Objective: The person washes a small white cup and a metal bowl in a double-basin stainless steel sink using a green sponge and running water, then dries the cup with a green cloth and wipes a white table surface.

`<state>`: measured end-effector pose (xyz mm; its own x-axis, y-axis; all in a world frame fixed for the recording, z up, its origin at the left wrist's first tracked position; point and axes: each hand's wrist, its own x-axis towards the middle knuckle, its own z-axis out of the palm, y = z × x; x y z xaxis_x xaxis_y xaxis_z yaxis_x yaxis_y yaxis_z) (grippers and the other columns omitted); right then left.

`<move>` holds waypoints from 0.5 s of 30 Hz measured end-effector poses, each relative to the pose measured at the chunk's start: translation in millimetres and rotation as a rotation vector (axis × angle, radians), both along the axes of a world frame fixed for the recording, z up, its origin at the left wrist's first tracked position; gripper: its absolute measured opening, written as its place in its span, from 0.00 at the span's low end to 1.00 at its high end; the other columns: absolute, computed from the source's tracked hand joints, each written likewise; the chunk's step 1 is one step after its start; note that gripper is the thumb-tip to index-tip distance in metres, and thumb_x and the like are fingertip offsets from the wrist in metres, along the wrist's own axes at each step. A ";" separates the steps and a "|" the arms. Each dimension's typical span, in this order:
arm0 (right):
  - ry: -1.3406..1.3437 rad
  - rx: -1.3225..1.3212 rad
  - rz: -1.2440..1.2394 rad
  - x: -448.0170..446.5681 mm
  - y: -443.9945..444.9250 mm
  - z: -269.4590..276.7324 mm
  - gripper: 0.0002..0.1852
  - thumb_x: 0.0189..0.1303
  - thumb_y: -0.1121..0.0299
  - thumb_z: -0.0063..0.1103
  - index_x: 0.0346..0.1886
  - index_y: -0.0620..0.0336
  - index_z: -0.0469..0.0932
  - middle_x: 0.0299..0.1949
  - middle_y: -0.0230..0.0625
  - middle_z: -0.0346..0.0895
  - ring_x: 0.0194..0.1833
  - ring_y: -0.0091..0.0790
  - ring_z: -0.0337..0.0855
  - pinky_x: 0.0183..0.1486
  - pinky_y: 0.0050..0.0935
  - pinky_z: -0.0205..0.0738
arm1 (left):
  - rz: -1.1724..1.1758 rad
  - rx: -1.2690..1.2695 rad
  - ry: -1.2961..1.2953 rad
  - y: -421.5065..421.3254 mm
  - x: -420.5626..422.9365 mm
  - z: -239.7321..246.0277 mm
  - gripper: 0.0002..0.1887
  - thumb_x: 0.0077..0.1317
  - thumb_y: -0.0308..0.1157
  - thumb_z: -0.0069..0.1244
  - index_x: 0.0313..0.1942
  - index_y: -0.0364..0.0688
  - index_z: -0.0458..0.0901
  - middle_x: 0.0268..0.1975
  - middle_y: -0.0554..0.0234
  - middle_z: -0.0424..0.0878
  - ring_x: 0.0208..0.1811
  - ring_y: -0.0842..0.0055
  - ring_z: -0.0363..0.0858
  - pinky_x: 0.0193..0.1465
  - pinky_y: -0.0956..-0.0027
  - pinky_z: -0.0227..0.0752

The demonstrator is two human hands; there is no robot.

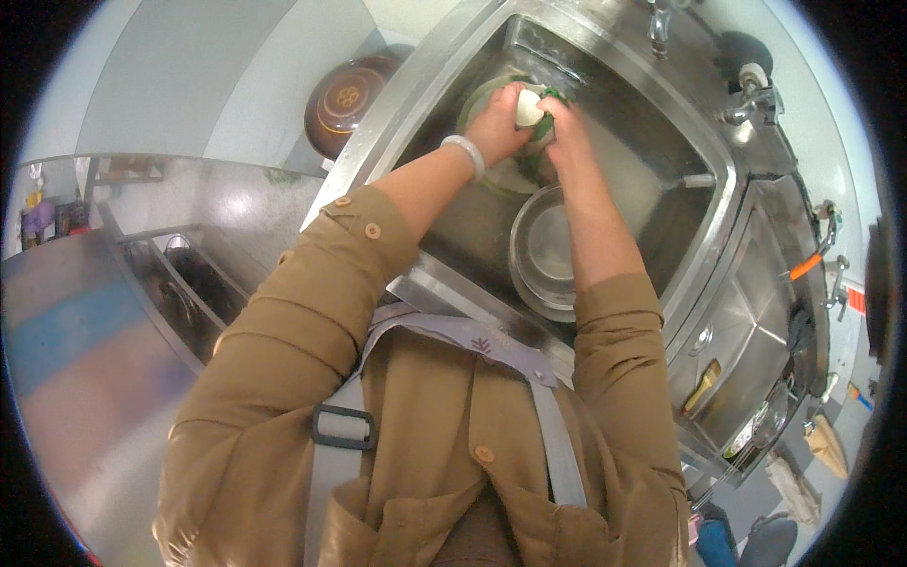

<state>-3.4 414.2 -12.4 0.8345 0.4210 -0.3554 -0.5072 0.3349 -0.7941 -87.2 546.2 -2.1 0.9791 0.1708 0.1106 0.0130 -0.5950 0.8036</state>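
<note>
My left hand point(497, 124) and my right hand point(567, 135) meet over the far part of a stainless steel sink basin point(638, 163). Between them is a rounded white piece point(529, 108), perhaps a vegetable, which the fingers of both hands grip. Green leaves point(544, 129) show beside and below it, close to my right fingers. Underneath lies a pale green round container or strainer point(471, 106), largely covered by my hands. Nearer to me in the basin stands a round metal bowl point(542, 244), partly behind my right forearm.
A faucet point(659, 32) rises at the far rim, another tap point(751, 103) at the right. A second sink point(733, 319) to the right holds a yellow-handled brush point(703, 385). A brown round lid or basin point(351, 106) leans left of the sink. An orange-handled tap point(806, 266) is farther right.
</note>
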 end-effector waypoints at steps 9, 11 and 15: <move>-0.013 -0.037 -0.066 0.5 1.3 -4.4 0.21 0.47 0.73 0.64 0.48 0.63 0.79 0.43 0.39 0.79 0.43 0.43 0.83 0.47 0.43 0.78 | 0.014 0.014 -0.017 -2.5 -0.3 2.9 0.36 0.58 0.31 0.63 0.65 0.37 0.64 0.61 0.36 0.71 0.61 0.43 0.74 0.64 0.52 0.71; -0.030 -0.033 -0.068 0.8 1.2 -6.3 0.21 0.47 0.73 0.64 0.48 0.63 0.79 0.42 0.38 0.79 0.43 0.42 0.82 0.47 0.42 0.77 | 0.025 0.007 0.000 -3.2 -1.1 1.7 0.36 0.58 0.31 0.62 0.65 0.38 0.64 0.61 0.36 0.71 0.62 0.43 0.74 0.64 0.52 0.71; -0.022 -0.018 -0.083 0.9 2.0 -8.4 0.21 0.47 0.73 0.65 0.49 0.63 0.79 0.43 0.38 0.79 0.44 0.42 0.82 0.46 0.41 0.77 | 0.026 -0.008 -0.004 -3.7 -1.6 -0.8 0.36 0.58 0.30 0.62 0.65 0.41 0.64 0.62 0.38 0.71 0.62 0.44 0.74 0.64 0.52 0.71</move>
